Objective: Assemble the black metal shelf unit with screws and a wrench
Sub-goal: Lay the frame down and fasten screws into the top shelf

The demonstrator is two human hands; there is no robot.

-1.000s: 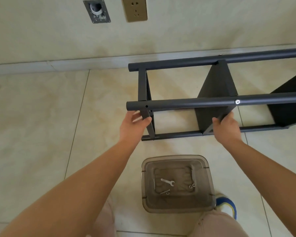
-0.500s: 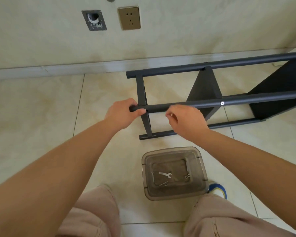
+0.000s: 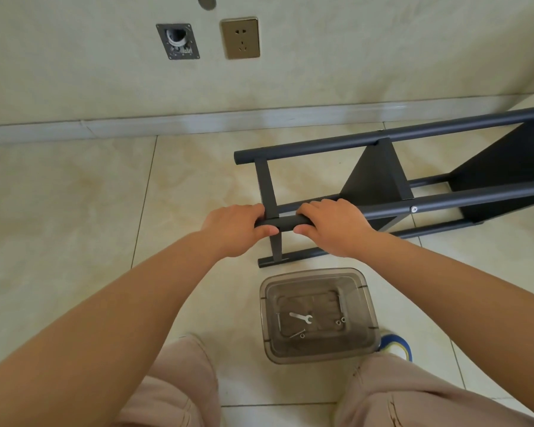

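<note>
- The black metal shelf unit lay on its side on the glossy beige tiled floor, its right end cut off by the frame.
- Both hands gripped its near tube: left hand, right hand.
- A clear plastic bin held one silver wrench and small screws, their count unclear.
- One brass wall socket sat above the skirting.

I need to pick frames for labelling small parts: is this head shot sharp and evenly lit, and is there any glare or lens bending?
Head view: soft, even light; faint sheen on the floor tiles; wide-angle bending curves the baseboard. The wrench in the clear bin is sharp but small; the left hand and right hand are unblurred.
</note>
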